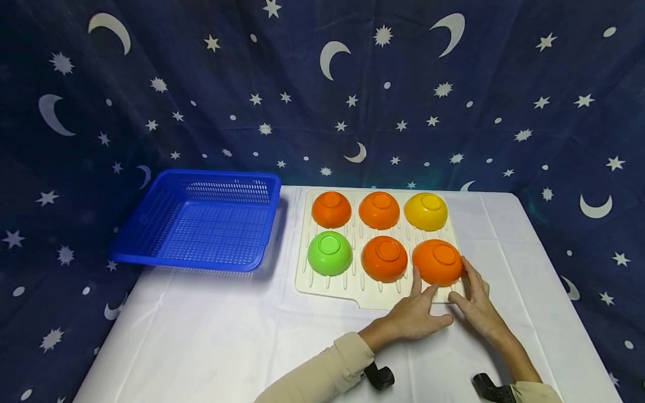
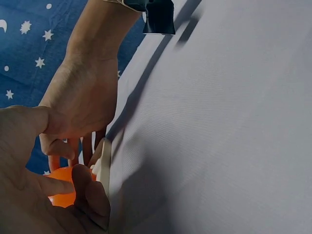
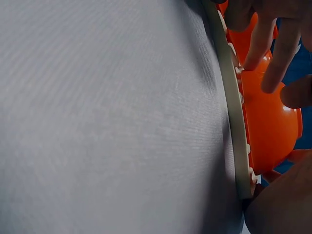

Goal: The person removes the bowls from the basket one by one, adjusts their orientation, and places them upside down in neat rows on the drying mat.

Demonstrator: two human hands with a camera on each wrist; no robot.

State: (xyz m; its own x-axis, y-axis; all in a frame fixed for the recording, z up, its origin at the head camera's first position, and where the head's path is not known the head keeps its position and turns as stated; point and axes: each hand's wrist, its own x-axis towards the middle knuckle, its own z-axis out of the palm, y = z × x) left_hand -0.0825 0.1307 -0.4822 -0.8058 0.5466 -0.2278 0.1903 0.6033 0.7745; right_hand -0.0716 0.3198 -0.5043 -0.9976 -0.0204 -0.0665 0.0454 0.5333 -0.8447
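An upside-down orange bowl (image 1: 437, 262) occupies the front right corner of the white ribbed drying mat (image 1: 327, 286). My left hand (image 1: 414, 314) is at its left front side, fingers spread and thumb pointing right. Along the bowl's right edge lie the extended fingers of my right hand (image 1: 477, 305), its thumb near the front rim. In the right wrist view the bowl (image 3: 268, 124) stands rim down on the mat's ribs, left fingertips close over it. Just left of it sits another inverted orange bowl (image 1: 384, 258).
More inverted bowls share the mat: a green bowl (image 1: 330, 253) at front left, two orange ones (image 1: 331, 209) behind, and a yellow bowl (image 1: 425, 211) at back right. A blue plastic basket (image 1: 188, 262) stands left on the white-covered table (image 1: 211, 330). A starry curtain (image 1: 302, 67) hangs behind.
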